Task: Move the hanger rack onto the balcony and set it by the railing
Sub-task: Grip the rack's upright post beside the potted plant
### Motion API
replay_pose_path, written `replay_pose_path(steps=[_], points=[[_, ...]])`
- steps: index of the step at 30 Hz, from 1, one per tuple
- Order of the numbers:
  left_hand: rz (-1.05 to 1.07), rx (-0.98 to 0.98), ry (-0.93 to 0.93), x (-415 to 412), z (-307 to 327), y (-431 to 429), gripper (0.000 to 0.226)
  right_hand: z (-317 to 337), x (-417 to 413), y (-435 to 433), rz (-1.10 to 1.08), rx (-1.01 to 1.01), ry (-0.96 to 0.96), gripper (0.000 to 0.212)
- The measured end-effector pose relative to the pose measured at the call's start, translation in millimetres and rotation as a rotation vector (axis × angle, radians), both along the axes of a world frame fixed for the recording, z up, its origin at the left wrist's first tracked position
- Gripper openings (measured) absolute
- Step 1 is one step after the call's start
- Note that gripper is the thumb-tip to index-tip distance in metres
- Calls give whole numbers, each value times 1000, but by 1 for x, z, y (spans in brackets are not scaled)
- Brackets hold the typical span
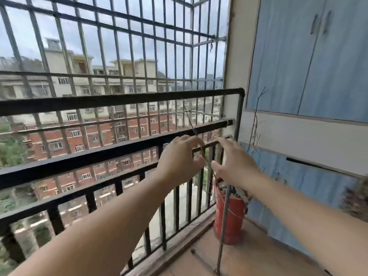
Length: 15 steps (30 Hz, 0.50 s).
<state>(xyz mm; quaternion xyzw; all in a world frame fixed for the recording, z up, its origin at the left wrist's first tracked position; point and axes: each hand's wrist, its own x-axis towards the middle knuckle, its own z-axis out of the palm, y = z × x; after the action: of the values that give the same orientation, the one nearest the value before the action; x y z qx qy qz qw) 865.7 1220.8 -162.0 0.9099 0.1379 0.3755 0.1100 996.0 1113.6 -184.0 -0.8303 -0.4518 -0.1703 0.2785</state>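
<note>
On the far left I see tall window bars (83, 56) with buildings (69, 126) behind them. In front of the bars stands the black hanger rack (123, 99), with its long top bar running across and its corner post at the right. It is out on the balcony, just beside the black railing (79, 162).

My left hand (180, 158) reaches out near the middle. Its fingers are curled but spread apart. A thin rod (206, 147) runs between my two hands, and I cannot tell if the left hand really has hold of it.

My right hand (234, 162) is just beside the left one, wide open, with nothing in it.

Below my hands sits a red pot (231, 216) full of dry sticks, on the orange floor (258, 255). A thin metal pole (223, 226) stands in front of the pot.

On the right is a blue cupboard (310, 56).
</note>
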Motion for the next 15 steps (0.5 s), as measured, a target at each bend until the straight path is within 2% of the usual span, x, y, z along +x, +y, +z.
replay_pose_path(steps=[3,7,15], points=[[-30,-9,48,41,-22,-7,35,-13,35,-15,-35,-2,54,67],[-24,-35,144,89,-40,-4,39,-27,80,-22,-74,-9,35,58],[50,-149,149,188,-62,-1,46,-50,179,-12,-46,6,142,50]])
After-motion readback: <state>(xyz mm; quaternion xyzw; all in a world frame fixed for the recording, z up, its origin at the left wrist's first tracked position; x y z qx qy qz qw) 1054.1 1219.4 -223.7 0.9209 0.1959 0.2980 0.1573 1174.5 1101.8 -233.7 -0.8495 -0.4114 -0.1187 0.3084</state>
